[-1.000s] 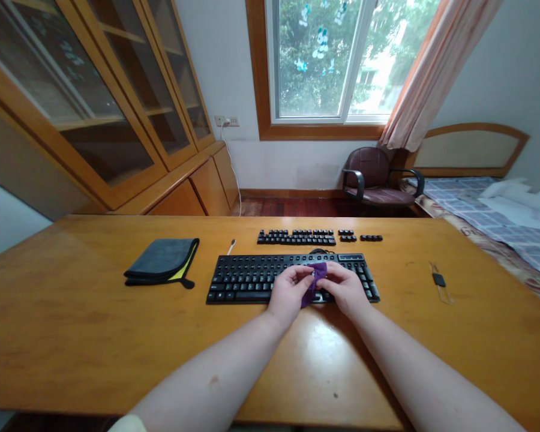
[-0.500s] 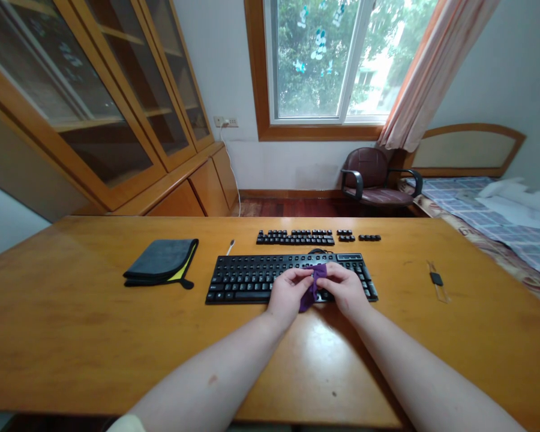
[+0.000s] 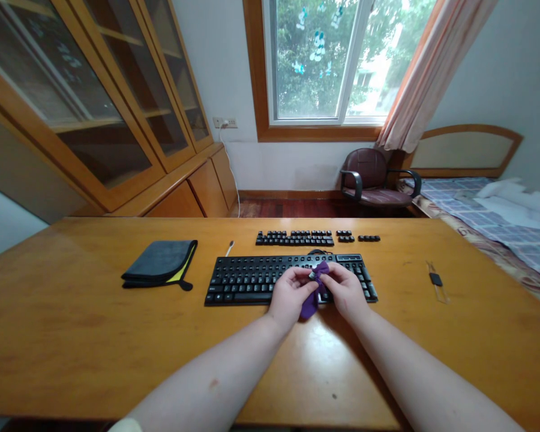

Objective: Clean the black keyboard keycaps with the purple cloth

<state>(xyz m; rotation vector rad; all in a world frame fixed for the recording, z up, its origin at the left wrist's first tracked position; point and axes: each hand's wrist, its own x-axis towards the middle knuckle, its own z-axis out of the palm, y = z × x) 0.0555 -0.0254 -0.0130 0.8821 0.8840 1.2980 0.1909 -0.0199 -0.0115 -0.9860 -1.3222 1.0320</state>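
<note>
Over the right half of a black keyboard, my two hands meet at a purple cloth. My left hand is closed, pinching a small keycap between finger and thumb. My right hand is closed on the cloth, pressing it against the keycap. Part of the cloth hangs below the fingers, near the keyboard's front edge. The keyboard's upper rows show small bare stems, while the lower rows carry caps. Behind it, loose black keycaps lie in rows.
A folded grey cloth with yellow lining lies on the left of the wooden desk. A small brush sits behind the keyboard's left end. At the right is a keycap puller with wire loops. A chair stands beyond the desk.
The purple cloth has shifted in my fingers and hangs slightly lower. The keycap's surface now shows between my fingertips. Both hands stay in nearly the same place.
</note>
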